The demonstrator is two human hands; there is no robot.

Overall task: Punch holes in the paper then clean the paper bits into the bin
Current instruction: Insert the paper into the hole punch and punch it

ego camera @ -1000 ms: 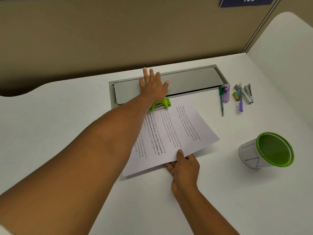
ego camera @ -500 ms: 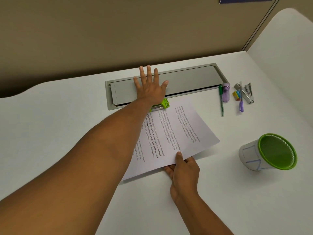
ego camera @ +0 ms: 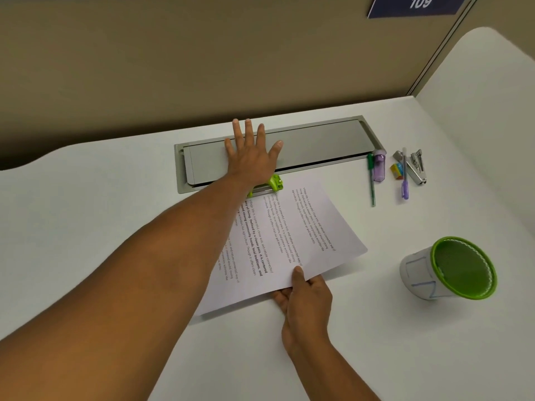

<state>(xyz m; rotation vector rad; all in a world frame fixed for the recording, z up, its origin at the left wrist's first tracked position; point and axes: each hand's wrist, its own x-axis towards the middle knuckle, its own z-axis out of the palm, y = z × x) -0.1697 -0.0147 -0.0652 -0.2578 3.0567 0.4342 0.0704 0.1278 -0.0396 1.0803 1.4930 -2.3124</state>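
Left hand (ego camera: pixel 250 157), fingers spread, presses the green punch (ego camera: pixel 267 185); right hand (ego camera: pixel 307 296) pinches the thin, floppy paper (ego camera: pixel 289 227) at its near edge.

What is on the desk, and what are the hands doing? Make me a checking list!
Surface: white desk with a grey hatch cover at the back.
Job's things: printed paper, far edge at the green hole punch; green-rimmed bin to the right.
Clutter: green pen, purple pen, stapler, small purple item and small coloured block, unclear.
Hands: left hand flat, pressing over the punch; right hand pinches the paper's near edge.
Cables: nothing seen.
Surroundings: tan partition, sign reading 109.
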